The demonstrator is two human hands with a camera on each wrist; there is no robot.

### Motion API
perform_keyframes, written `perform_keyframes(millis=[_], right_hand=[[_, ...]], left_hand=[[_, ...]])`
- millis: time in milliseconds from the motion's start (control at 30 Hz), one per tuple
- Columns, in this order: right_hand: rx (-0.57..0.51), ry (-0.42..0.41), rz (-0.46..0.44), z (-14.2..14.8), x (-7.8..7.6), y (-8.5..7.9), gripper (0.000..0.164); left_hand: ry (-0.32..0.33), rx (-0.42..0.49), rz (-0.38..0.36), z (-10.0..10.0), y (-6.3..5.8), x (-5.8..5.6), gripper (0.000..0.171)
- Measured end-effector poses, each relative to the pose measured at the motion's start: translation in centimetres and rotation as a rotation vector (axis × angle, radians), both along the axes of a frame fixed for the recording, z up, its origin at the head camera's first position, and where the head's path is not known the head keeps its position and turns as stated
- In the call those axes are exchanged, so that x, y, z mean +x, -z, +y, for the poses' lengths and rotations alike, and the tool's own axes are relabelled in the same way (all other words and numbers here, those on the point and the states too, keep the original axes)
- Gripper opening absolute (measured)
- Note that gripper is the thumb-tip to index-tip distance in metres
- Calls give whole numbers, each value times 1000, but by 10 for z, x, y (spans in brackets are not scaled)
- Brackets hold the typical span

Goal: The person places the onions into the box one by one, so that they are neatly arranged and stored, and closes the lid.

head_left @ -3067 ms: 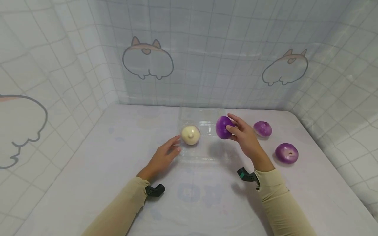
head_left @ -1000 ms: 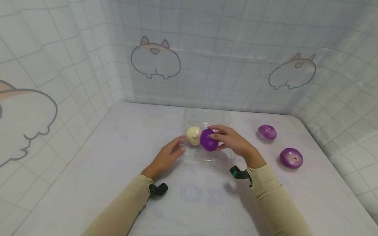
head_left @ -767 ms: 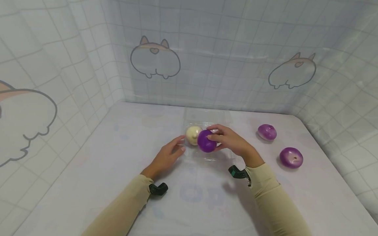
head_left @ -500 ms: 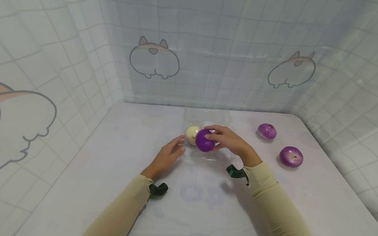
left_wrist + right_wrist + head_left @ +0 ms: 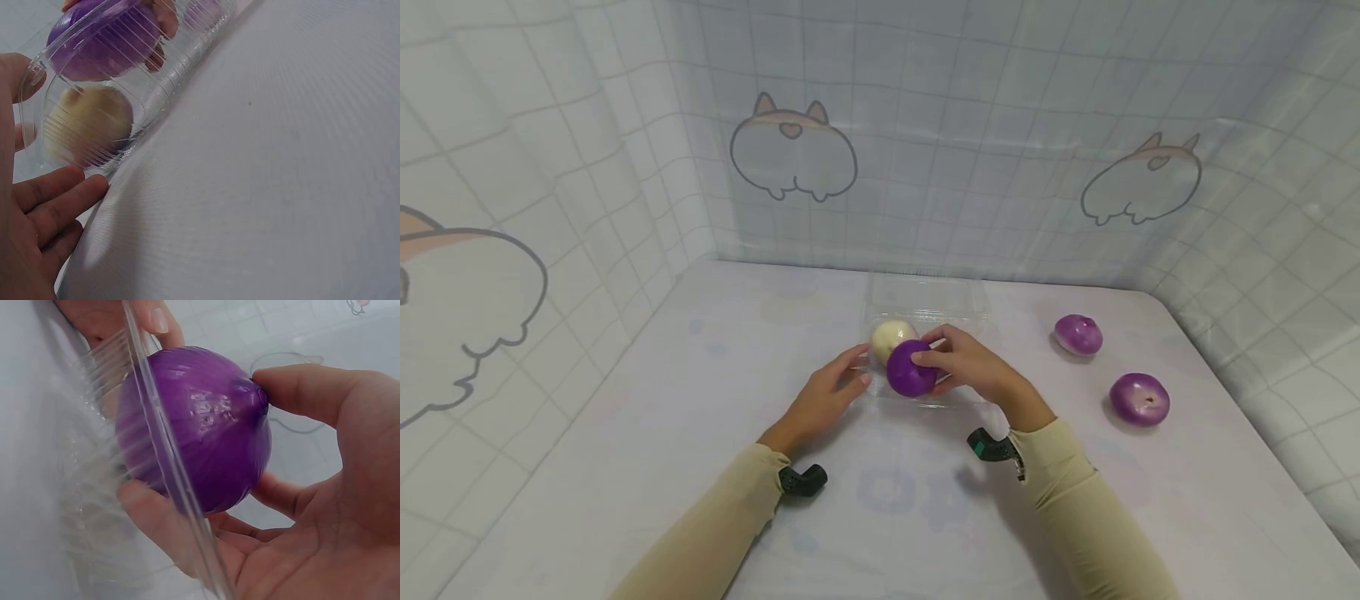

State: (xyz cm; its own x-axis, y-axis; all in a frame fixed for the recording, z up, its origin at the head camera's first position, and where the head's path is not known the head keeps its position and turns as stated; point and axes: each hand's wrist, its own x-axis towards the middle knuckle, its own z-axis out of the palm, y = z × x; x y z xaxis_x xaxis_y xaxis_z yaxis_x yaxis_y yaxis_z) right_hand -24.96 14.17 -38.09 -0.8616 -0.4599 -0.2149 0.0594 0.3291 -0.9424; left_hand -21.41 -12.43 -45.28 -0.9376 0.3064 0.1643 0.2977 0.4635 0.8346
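My right hand grips a glossy purple onion by its sides, thumb near the pointed tip. In the right wrist view that onion is partly behind the clear rim of a plastic box, at its front part. Behind it in the box sits a cream-coloured, onion-like bulb, partly covered from the head; the left wrist view shows the bulb through the ribbed wall. My left hand rests with extended fingers at the box's left side.
Two more purple onions lie to the right, one farther back and one nearer. The box's clear lid lies folded back toward the rear wall. White tiled-pattern sheets surround the table.
My right hand has carried the purple onion left and toward me, from the box's right side to in front of the cream bulb, and lower. The left hand stays at the box's left side.
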Motion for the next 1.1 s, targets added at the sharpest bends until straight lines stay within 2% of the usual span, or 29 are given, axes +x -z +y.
perform_keyframes(millis=[433,1100], right_hand=[[50,6,16,-9,3,5,58],[149,50,15,-18,2,13,61]], left_hand=[[2,11,-11,0,1,-1,55],[17,18,20,-1,-2,0,54]])
